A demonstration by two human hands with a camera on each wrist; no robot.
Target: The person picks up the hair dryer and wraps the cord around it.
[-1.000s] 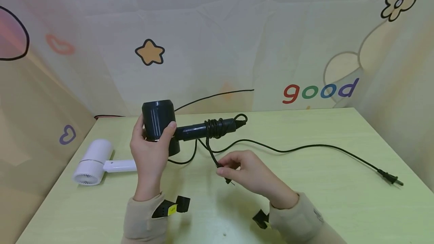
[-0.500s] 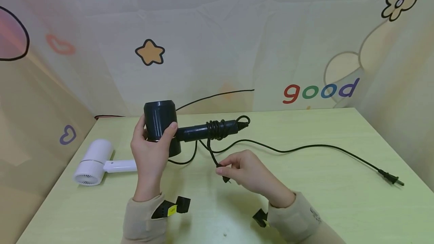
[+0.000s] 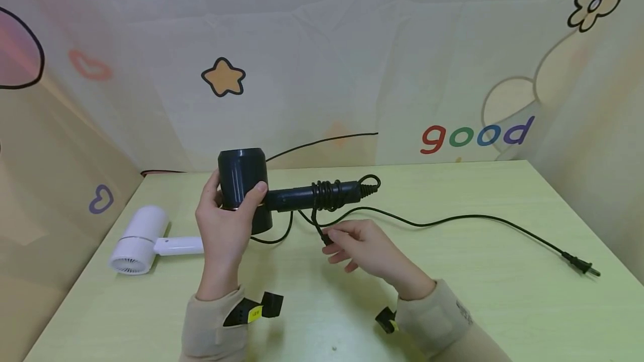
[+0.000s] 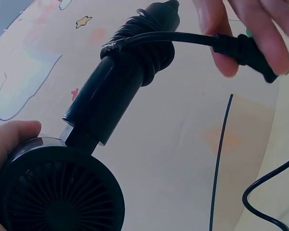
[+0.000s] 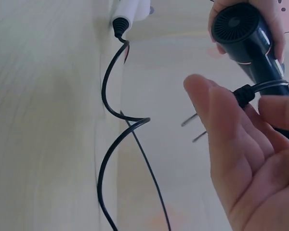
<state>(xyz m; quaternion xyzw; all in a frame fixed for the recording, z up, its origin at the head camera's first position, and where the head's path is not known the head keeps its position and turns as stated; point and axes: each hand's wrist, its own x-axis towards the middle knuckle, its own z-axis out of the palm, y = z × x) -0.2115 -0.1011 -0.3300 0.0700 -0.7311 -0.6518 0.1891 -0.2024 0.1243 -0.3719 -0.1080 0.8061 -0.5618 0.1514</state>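
Note:
A black hair dryer (image 3: 244,175) is held up over the table, its barrel upright and its handle pointing right. My left hand (image 3: 226,222) grips the barrel from the near side, thumb across its front. Several turns of black cord (image 3: 328,195) wrap the handle near its end. From these turns a short length runs down to the plug (image 4: 245,53), which my right hand (image 3: 364,247) holds by its fingers. In the right wrist view two metal prongs (image 5: 195,127) stick out past the fingers. The vented end (image 4: 60,192) of the barrel faces the left wrist camera.
On the table (image 3: 453,295) at the left lies a white hair dryer (image 3: 140,239), its handle partly behind my left forearm. Its black cord (image 3: 453,218) snakes across to a two-prong plug (image 3: 581,264) at the right. A printed curtain (image 3: 312,71) hangs behind the table.
The black hair dryer and my left hand have shifted slightly right. My right hand has raised the plug a little toward the handle, and its lower fingers have spread out.

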